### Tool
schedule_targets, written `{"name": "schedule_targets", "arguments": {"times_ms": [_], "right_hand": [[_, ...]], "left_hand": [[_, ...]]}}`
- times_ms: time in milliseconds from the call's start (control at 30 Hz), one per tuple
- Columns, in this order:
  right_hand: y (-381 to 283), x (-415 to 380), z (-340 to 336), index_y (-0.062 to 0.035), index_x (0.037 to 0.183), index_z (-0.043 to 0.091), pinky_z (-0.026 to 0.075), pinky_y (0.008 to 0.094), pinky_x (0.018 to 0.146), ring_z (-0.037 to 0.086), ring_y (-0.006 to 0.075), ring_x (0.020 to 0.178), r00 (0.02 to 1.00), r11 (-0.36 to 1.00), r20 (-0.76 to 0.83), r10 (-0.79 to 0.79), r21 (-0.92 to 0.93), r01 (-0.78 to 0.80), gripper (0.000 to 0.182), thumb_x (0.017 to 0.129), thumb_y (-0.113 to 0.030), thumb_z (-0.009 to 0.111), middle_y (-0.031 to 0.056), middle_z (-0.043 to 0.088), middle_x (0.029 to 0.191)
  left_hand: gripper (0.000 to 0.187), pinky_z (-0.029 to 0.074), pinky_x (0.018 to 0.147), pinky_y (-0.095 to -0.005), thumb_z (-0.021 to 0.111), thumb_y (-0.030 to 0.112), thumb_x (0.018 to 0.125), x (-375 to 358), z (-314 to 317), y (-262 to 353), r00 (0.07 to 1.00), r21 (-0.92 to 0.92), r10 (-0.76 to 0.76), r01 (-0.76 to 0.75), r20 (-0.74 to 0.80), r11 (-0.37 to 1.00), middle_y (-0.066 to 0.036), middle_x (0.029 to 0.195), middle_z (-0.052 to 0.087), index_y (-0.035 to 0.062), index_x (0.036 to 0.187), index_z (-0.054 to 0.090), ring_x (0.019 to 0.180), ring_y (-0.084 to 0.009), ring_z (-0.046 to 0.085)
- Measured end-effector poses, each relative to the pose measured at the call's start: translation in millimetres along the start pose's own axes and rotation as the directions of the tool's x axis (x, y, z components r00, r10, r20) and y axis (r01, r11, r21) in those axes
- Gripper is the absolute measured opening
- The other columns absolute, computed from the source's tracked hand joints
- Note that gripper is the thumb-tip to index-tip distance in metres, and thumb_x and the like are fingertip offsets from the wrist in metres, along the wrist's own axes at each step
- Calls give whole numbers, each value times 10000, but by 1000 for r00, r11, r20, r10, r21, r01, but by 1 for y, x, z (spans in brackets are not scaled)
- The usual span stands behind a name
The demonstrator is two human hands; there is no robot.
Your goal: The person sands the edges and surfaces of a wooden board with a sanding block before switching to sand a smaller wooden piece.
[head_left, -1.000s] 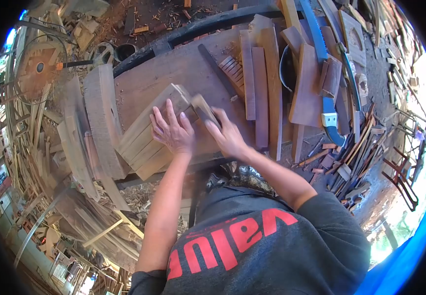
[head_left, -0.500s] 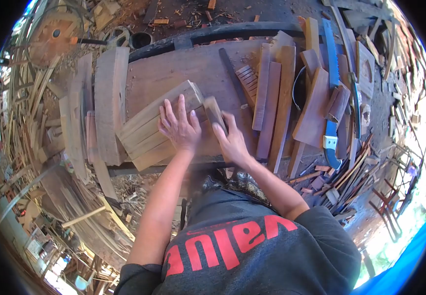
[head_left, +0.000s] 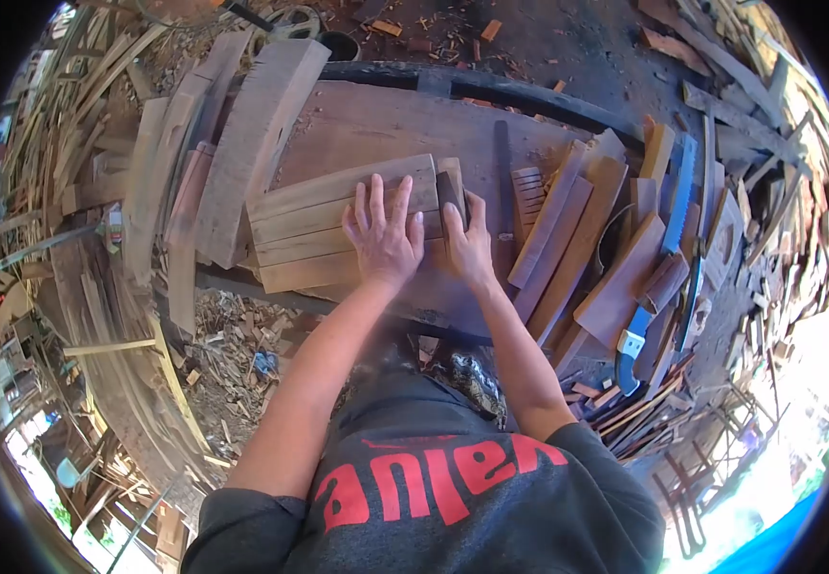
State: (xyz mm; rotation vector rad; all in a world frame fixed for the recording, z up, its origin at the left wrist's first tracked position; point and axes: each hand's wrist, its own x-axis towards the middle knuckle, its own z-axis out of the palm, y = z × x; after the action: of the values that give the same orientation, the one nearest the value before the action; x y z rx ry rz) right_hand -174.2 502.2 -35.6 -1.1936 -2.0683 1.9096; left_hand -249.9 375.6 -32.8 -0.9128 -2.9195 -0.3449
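A pale wooden panel (head_left: 324,234) made of several long strips lies on the wide workbench board (head_left: 376,120). My left hand (head_left: 386,234) rests flat on its right half with the fingers spread. In my right hand (head_left: 470,239) is a small wooden block (head_left: 449,182) with a dark face, held upright at the panel's right end. Thumb and fingers close around the block from either side, and the palm hides its lower part.
Right of my hands lie a dark flat bar (head_left: 503,177), a slotted wood piece (head_left: 528,194), several boards (head_left: 582,249) and a blue-bladed handsaw (head_left: 682,191). Thick planks (head_left: 261,143) lean at the left. Wood scraps (head_left: 242,354) litter the ground below the bench.
My view has shifted, and the panel now appears more level. The block has gone from slanted to nearly upright at the panel's end. My left hand still lies on the panel.
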Motion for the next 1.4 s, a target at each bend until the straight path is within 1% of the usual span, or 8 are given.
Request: {"name": "schedule_targets", "arguments": {"times_ms": [100,200,467,533,1167,1267,1333,1400], "right_hand": [[14,-43,-7,-97,1434,385,482,477,969,654,408,1118,997,990,40,68,124,-73,528,1027,-395,539,281,654,1183],[27,-81,-12,-83,1432,381,473,468,982,647,409,1128,999,998,-13,-34,-58,33,544,1027,-413,535,287,634,1219],[19,-44,-6,-70,1437,382,448,441,1021,611,370,1194,997,990,24,68,121,-71,547,1034,-408,534,272,616,1258],[48,-78,-9,-66,1466,363,390,426,1100,564,329,1266,999,998,-4,-50,36,50,574,1031,-398,535,241,586,1324],[3,-17,-3,-47,1410,409,450,417,1001,615,338,1143,999,998,33,43,32,-44,504,1049,-387,500,260,613,1259],[38,-82,-3,-68,1447,390,455,428,995,596,312,1180,991,993,-69,-117,-1,117,495,1046,-328,520,234,592,1301],[35,-117,-16,-61,1450,384,474,398,951,585,255,1141,998,998,13,-66,23,66,506,1039,-308,542,174,582,1280],[5,-122,-41,-42,1443,383,477,353,907,566,199,1070,962,963,139,235,99,-250,510,1037,-305,545,135,571,1215]], "left_hand": [[595,198,1137,-612,534,391,969,0,-2,-1,1000,5,-1,1,11,1000,-180,1584,325,282,1541,415,1459,-409,267],[595,189,1139,-601,536,378,969,1,1,1,1000,-1,-11,11,10,1000,-183,1581,320,273,1542,414,1455,-410,266],[613,181,1147,-634,534,412,965,-1,2,-1,999,-12,-31,31,44,999,-168,1612,296,313,1551,384,1488,-402,239],[612,181,1145,-636,535,411,964,1,3,-1,999,-24,-30,30,31,999,-169,1611,294,313,1550,385,1489,-403,236],[612,179,1138,-636,547,384,956,-1,0,-1,999,-71,-23,25,27,997,-185,1597,309,291,1543,399,1479,-415,242],[604,172,1141,-635,533,380,966,-2,3,-1,1000,-62,-23,24,10,998,-185,1602,299,285,1546,390,1483,-415,232],[596,178,1141,-619,534,381,967,-2,-1,1,999,-54,-28,29,24,998,-184,1591,310,280,1540,404,1469,-413,249],[588,183,1141,-602,535,381,967,0,-4,0,1000,-38,-22,22,18,999,-182,1580,320,274,1533,417,1456,-412,267]]}}
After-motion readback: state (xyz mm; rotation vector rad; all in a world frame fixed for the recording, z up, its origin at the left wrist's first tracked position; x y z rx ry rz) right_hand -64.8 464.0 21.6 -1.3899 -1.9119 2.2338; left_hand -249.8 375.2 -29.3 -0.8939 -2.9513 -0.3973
